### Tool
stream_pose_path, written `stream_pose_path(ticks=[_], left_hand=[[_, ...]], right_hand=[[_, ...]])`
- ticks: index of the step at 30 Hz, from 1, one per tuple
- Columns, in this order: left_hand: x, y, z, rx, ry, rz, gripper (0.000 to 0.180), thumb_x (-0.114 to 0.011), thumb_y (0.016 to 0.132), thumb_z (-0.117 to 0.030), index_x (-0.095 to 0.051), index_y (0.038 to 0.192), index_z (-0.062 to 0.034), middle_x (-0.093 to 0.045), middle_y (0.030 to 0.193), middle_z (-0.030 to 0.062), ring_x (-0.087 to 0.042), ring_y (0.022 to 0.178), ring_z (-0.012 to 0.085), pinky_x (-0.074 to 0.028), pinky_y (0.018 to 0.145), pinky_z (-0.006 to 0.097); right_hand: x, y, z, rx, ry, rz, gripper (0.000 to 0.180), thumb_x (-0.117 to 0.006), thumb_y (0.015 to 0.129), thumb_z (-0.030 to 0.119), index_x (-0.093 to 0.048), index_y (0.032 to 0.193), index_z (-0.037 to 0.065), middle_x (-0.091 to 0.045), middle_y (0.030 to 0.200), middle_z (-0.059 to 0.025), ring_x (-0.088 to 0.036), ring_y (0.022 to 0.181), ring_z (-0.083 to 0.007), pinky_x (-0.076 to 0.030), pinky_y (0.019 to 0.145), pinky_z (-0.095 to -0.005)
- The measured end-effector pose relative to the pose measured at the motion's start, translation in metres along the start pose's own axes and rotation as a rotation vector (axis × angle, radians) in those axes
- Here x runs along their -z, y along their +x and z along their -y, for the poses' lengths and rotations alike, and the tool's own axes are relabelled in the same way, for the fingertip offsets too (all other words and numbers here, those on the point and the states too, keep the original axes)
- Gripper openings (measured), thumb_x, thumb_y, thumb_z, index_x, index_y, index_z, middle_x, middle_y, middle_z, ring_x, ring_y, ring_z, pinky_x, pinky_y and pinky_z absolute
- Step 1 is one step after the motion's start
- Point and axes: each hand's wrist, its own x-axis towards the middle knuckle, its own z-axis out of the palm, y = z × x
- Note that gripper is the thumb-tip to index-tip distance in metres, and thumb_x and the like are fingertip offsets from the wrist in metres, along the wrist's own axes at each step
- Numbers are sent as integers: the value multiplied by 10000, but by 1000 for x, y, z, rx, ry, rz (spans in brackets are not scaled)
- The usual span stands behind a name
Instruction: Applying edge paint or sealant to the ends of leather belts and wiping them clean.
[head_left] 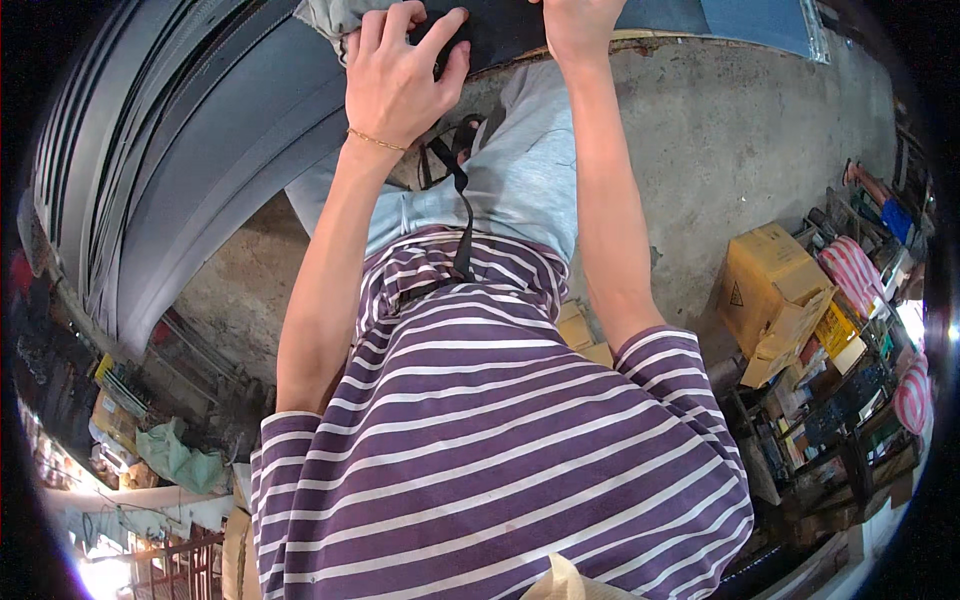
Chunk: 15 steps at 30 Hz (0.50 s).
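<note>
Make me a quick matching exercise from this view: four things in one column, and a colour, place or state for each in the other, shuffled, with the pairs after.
1. Left hand
2. Right hand
3. Shirt
4. Cardboard box

A. Purple with white stripes
B. Thin gold chain around its wrist
C. Brown, toward the picture's right side
D. Cut off by the top edge, wrist bare

Pairs: 1-B, 2-D, 3-A, 4-C
</note>
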Motion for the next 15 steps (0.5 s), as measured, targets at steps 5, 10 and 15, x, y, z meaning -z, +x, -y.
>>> stream_pose_path(ticks=[5, 10, 15], left_hand=[[3, 4, -4, 5, 6, 14, 338, -696, 782, -193, -703, 1116, -140, -547, 1015, 118, -529, 953, 297, -430, 803, 424], [2, 4, -3, 14, 26, 40, 345, -685, 780, -206, -695, 1121, -155, -536, 1023, 118, -521, 976, 299, -424, 819, 430], [1, 4, -3, 29, 32, 40, 352, -691, 770, -220, -685, 1117, -160, -531, 1020, 114, -519, 986, 297, -419, 830, 432]], right_hand=[[-2, -1, 1, -23, -23, -3, 65, -691, 924, 31, -683, 967, -16, -610, 706, 13, -524, 560, -42, -403, 497, -195], [-1, -2, 2, 8, -74, 0, 64, -689, 925, 34, -685, 963, -17, -611, 707, 12, -526, 564, -43, -406, 499, -196], [-1, -1, 4, 0, -57, -3, 69, -690, 926, 40, -686, 966, -16, -611, 706, 10, -528, 565, -45, -409, 498, -198]])
